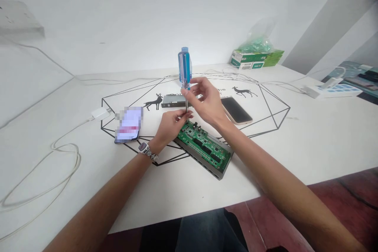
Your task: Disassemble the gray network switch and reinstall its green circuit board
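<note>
A blue-handled screwdriver (184, 66) stands upright with its tip on the far corner of a green circuit board (204, 146) lying in an open grey metal case (220, 173). My right hand (206, 100) pinches the lower end of the handle with its fingertips. My left hand (171, 125), a watch on its wrist, pinches the metal shaft just above the board. A grey metal cover (173, 101) lies flat behind the board.
A lit phone (129, 125) on a white cable lies left of the board, a dark phone (236, 110) to its right. A green box (255, 58) stands at the back right, a white power strip (330, 89) far right. Loose white cable (63, 165) loops at left.
</note>
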The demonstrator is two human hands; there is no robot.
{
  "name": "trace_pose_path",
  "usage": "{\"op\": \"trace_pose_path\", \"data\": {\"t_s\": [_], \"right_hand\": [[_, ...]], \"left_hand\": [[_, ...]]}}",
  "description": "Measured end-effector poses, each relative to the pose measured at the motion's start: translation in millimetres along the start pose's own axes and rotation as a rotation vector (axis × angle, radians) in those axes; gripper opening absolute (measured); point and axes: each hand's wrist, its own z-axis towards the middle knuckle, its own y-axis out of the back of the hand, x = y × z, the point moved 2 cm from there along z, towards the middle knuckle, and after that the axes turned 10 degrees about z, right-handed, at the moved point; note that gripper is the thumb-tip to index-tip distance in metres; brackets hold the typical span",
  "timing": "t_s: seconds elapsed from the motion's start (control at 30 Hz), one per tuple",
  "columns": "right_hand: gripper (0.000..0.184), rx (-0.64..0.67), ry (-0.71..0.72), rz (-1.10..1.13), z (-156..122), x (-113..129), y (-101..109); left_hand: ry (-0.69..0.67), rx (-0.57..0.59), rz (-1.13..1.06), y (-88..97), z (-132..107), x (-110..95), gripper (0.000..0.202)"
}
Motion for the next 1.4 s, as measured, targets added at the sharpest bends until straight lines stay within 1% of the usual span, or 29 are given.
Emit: {"op": "trace_pose_path", "data": {"t_s": [0.03,0.1,0.2,0.3,0.4,0.47,0.53,0.6,0.7,0.73,0.77,0.8,0.9,0.93,0.97,1.03,1.13,1.17,1.2,1.23,1.33,1.37,1.4], "right_hand": [[0.037,-0.050,0.005,0.025,4,5,-3],[0.038,-0.096,0.014,0.022,11,14,-9],[0.038,-0.145,0.020,-0.102,16,20,-14],[0.035,-0.181,0.024,-0.224,14,21,-12],[0.035,-0.175,0.009,-0.287,12,22,-8],[0.036,-0.141,0.022,-0.290,13,24,-5],[0.037,-0.076,0.045,-0.261,16,26,-1],[0.037,0.029,0.049,-0.207,18,27,3],[0.036,0.230,0.042,-0.084,20,26,7],[0.036,0.261,0.041,-0.054,19,25,7],[0.036,0.252,0.040,-0.040,18,23,7],[0.036,0.201,0.038,-0.038,17,22,7],[0.039,-0.046,0.025,-0.056,12,17,4],[0.041,-0.090,0.021,-0.056,12,15,3],[0.042,-0.100,0.021,-0.052,12,15,2],[0.045,-0.021,0.024,-0.038,13,14,2],[0.046,0.188,0.005,0.006,14,15,4],[0.045,0.226,-0.003,0.008,14,16,4],[0.045,0.225,-0.008,-0.010,13,16,4],[0.044,0.182,-0.009,-0.043,13,16,4],[0.042,-0.044,0.001,-0.141,10,14,2],[0.042,-0.093,0.013,-0.148,9,13,1],[0.042,-0.110,0.028,-0.139,9,13,1]], "left_hand": [[0.017,-0.005,-0.011,-0.1,-1,-1,0.037],[0.055,-0.027,-0.016,-1.2,-3,-2,0.036],[0.075,-0.074,-0.011,-4.6,-5,-1,0.034],[0.066,-0.111,-0.015,-8.1,-6,-1,0.035],[0.055,-0.127,0.005,-9.6,-6,-1,0.035],[0.049,-0.125,0.010,-10.1,-6,-1,0.034],[0.058,-0.113,-0.012,-11.0,-7,0,0.035],[0.071,-0.102,-0.041,-12.1,-7,2,0.035],[0.076,-0.097,-0.051,-13.0,-7,3,0.033],[0.076,-0.096,-0.041,-12.9,-7,3,0.032],[0.076,-0.094,-0.026,-12.8,-7,3,0.032],[0.074,-0.092,-0.010,-12.5,-7,3,0.033],[0.056,-0.093,0.016,-11.3,-7,1,0.032],[0.050,-0.096,0.017,-11.0,-7,1,0.031],[0.046,-0.101,0.015,-10.7,-7,0,0.030],[0.046,-0.113,0.014,-10.2,-7,0,0.028],[0.059,-0.128,-0.004,-10.1,-7,1,0.025],[0.068,-0.132,-0.007,-10.2,-7,1,0.025],[0.076,-0.132,-0.004,-10.4,-7,2,0.024],[0.081,-0.133,0.004,-10.6,-7,3,0.023],[0.071,-0.129,0.036,-11.2,-7,4,0.024],[0.068,-0.129,0.042,-11.4,-7,5,0.024],[0.067,-0.127,0.042,-11.5,-7,6,0.025]]}}
